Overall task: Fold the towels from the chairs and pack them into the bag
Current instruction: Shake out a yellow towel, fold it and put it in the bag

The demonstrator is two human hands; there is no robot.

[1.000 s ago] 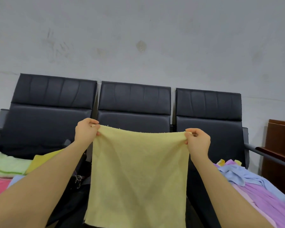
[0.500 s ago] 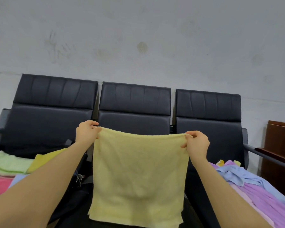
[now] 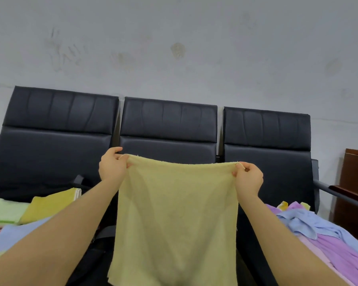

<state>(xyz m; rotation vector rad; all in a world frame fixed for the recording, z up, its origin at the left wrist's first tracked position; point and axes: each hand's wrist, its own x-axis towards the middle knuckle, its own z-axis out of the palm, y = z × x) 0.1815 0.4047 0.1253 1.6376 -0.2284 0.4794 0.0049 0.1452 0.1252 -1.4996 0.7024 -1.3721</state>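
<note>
The left hand and right hand each pinch a top corner of the pale yellow towel, hanging before the middle chair and hiding its seat, folded towels left, loose towels right.

A stained grey wall fills the background, with what looks like a brown wooden cabinet at right.
</note>
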